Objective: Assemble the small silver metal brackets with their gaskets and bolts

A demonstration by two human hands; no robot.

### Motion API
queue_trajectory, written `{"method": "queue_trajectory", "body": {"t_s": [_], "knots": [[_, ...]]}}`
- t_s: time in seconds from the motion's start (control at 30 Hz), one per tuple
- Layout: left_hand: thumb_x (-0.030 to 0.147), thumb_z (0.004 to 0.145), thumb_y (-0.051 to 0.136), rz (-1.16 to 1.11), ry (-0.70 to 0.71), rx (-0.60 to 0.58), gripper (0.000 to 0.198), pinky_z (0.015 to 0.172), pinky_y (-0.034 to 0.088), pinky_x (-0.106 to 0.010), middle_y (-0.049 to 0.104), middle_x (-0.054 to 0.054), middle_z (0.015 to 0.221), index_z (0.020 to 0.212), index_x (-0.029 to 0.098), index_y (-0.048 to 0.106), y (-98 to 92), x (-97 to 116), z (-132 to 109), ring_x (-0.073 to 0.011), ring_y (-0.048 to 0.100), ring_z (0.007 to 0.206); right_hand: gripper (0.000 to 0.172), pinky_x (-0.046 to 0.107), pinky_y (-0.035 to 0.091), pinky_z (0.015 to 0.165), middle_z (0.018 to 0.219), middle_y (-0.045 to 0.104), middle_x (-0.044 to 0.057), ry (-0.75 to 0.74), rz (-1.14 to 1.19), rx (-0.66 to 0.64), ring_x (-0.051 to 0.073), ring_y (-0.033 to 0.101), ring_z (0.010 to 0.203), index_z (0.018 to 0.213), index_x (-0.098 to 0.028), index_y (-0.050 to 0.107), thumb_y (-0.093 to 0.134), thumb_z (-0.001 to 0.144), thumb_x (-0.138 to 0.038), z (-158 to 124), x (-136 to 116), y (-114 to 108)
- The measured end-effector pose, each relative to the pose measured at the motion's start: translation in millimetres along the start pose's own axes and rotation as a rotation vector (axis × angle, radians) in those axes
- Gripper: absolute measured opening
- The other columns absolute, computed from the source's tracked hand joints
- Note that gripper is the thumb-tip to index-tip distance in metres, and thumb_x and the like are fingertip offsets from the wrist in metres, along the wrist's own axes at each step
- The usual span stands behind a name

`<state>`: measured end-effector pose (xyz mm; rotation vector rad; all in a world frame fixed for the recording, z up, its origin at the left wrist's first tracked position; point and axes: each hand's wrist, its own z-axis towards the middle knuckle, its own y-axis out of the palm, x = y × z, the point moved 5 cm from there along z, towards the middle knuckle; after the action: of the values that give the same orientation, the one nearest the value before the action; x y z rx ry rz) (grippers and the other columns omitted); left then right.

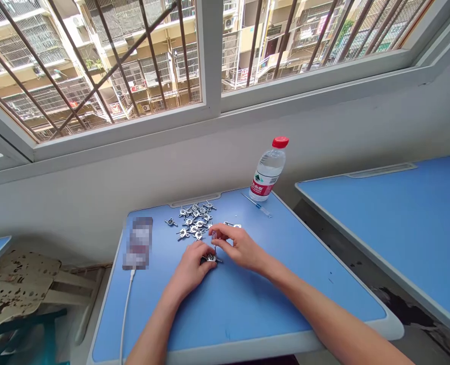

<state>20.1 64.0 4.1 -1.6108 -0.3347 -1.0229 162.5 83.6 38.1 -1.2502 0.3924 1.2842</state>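
On the blue desk (248, 304), my left hand (193, 264) is closed around a small metal part (210, 258), holding it against the desktop. My right hand (240, 245) pinches the clear handle of a small screwdriver (214, 236). The thin shaft points down, its tip at or just above the metal part. Fingers partly hide both objects. Behind my hands lies a pile of similar metal parts (196, 222), and a few more (232, 224) sit just beyond my right hand.
A red-capped water bottle (269, 172) stands at the back right, with a thin blue-and-clear tool (258, 205) beside it. A blurred phone (138, 243) with a white cable (125, 309) lies on the left. Another blue desk (407, 218) is at the right.
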Motion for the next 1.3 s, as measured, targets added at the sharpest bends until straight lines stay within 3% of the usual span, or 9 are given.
{"method": "queue_trajectory", "body": {"t_s": [0.2, 0.4, 0.6, 0.77, 0.97, 1.13, 1.3], "knots": [[0.003, 0.073, 0.054, -0.076, -0.009, -0.096, 0.039, 0.087, 0.044, -0.033, 0.058, -0.004, 0.101, 0.107, 0.021, 0.059, -3.5, -2.7, -4.9, -0.0211, 0.055, 0.096, 0.019, 0.026, 0.046, 0.067, 0.076, 0.064, 0.000, -0.011, 0.037, -0.049, 0.014, 0.056, 0.070, 0.103, -0.021, 0.061, 0.048, 0.090, -0.016, -1.4, -0.2, -2.1], [0.009, 0.078, 0.055, -0.046, -0.018, -0.088, 0.024, 0.083, 0.044, -0.033, 0.057, -0.004, 0.099, 0.098, 0.021, 0.060, 0.2, -1.3, -4.4, -0.0209, 0.055, 0.092, 0.024, 0.029, 0.048, 0.076, 0.094, 0.070, 0.004, -0.071, 0.033, -0.117, 0.016, 0.062, 0.085, 0.104, -0.022, 0.062, 0.045, 0.091, -0.011, -3.1, -9.1, -7.2], [0.013, 0.081, 0.059, 0.000, -0.046, -0.079, 0.018, 0.080, 0.044, -0.033, 0.057, -0.002, 0.095, 0.096, 0.023, 0.060, 1.8, -1.8, -3.9, -0.0203, 0.054, 0.087, 0.018, 0.028, 0.046, 0.072, 0.086, 0.067, 0.003, -0.077, -0.033, -0.137, 0.015, 0.057, 0.077, 0.091, -0.021, 0.060, 0.046, 0.091, -0.010, -3.0, -12.5, -10.3], [0.014, 0.083, 0.057, 0.064, -0.036, -0.078, 0.019, 0.089, 0.042, -0.037, 0.058, -0.004, 0.105, 0.099, 0.024, 0.062, 1.6, -1.3, -3.6, -0.0231, 0.054, 0.098, 0.017, 0.027, 0.044, 0.071, 0.081, 0.066, 0.001, -0.109, -0.046, -0.131, 0.014, 0.055, 0.072, 0.086, -0.020, 0.060, 0.049, 0.090, -0.008, -2.7, -18.4, -10.9], [0.005, 0.076, 0.049, 0.165, -0.006, -0.054, 0.031, 0.090, 0.041, -0.040, 0.057, -0.005, 0.100, 0.101, 0.023, 0.056, -4.3, 7.0, -5.5, -0.0241, 0.053, 0.098, 0.020, 0.029, 0.047, 0.077, 0.088, 0.070, 0.003, -0.165, -0.047, -0.142, 0.016, 0.061, 0.081, 0.092, -0.020, 0.062, 0.047, 0.091, -0.007, -4.5, -24.5, -12.6], [0.018, 0.085, 0.056, 0.179, -0.014, -0.043, 0.017, 0.089, 0.041, -0.041, 0.059, -0.005, 0.100, 0.101, 0.023, 0.057, -4.2, 5.2, -4.7, -0.0256, 0.054, 0.098, 0.020, 0.031, 0.048, 0.078, 0.089, 0.071, 0.004, -0.166, -0.066, -0.156, 0.017, 0.062, 0.083, 0.092, -0.020, 0.063, 0.046, 0.092, -0.009, -5.0, -25.7, -12.2], [0.016, 0.087, 0.056, 0.145, -0.020, -0.044, 0.014, 0.089, 0.041, -0.040, 0.061, -0.004, 0.100, 0.099, 0.023, 0.061, -3.8, 2.5, -3.9, -0.0240, 0.054, 0.095, 0.017, 0.029, 0.047, 0.075, 0.086, 0.070, 0.004, -0.132, -0.081, -0.142, 0.016, 0.061, 0.078, 0.089, -0.020, 0.062, 0.048, 0.091, -0.010, -3.9, -21.8, -12.0]]}}
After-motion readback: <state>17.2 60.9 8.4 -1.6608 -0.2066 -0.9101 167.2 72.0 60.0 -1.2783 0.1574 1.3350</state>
